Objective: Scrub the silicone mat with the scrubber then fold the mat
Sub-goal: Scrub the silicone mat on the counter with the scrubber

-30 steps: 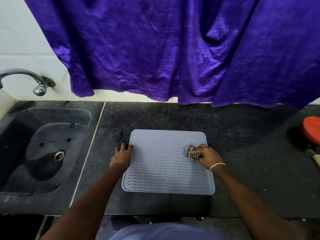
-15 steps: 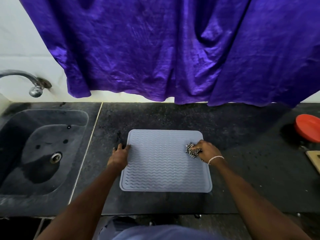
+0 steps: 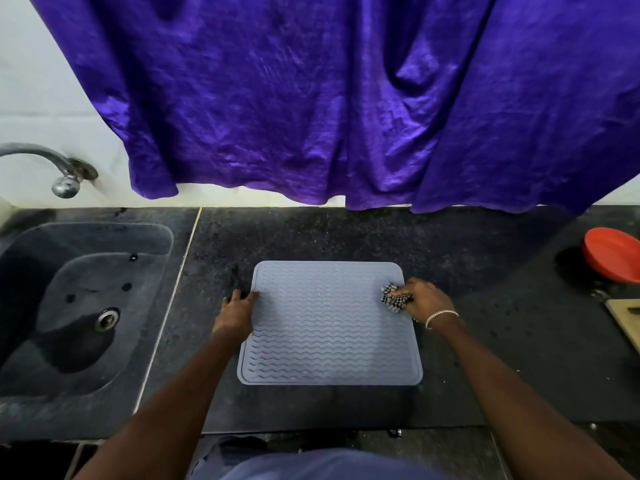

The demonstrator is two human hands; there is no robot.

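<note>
The right hand grips the scrubber on the mat. The left hand presses the mat's edge, fingers flat, grasping nothing. A sink fills the tabletop's left end; a red bowl sits at its right edge.

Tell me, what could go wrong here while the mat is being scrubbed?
The mat lies loose on the counter, pinned only at its left edge by the left hand, so hard strokes may slide or buckle it. The right hand works the scrubber at the right edge, where it could slip off onto the counter.

Matt grey silicone mat with wavy ridges, speckled dark stone counter, glossy purple cloth curtain
</note>
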